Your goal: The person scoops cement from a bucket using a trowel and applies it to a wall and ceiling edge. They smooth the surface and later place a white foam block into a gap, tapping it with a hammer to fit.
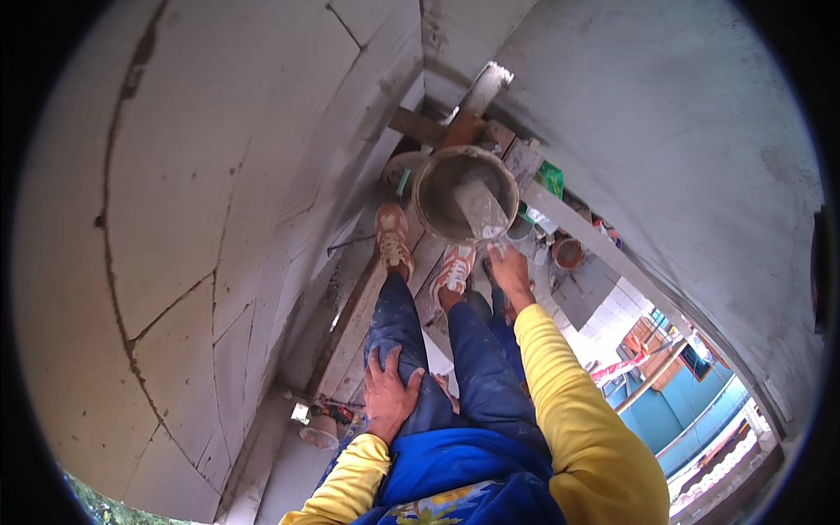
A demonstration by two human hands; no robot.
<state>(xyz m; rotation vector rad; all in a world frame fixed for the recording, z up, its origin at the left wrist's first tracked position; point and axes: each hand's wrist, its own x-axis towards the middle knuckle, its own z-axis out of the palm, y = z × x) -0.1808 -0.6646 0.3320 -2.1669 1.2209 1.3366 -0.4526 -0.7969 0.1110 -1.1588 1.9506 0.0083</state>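
Observation:
My left hand (pixel 390 398) rests with spread fingers on my dark-trousered left thigh, holding nothing. Ahead of my shoes, a round bucket (pixel 430 188) of grey wet mix sits high among boards, with a pale, mix-coated trowel (pixel 481 206) in it. My right hand (pixel 510 271) is closed at the bucket's lower right edge, on what looks like the trowel's handle; the grip is partly hidden by the fingers. My feet stand on narrow wooden planks (pixel 341 354).
A cracked block wall (pixel 175 245) is left, a grey plastered wall (pixel 665 149) right. Another person's hand (pixel 443 389) and dark-clad legs show below the planks. A small pot (pixel 567 254), clutter and a beam (pixel 569 210) lie right; an opening at lower right shows a turquoise structure (pixel 678 420).

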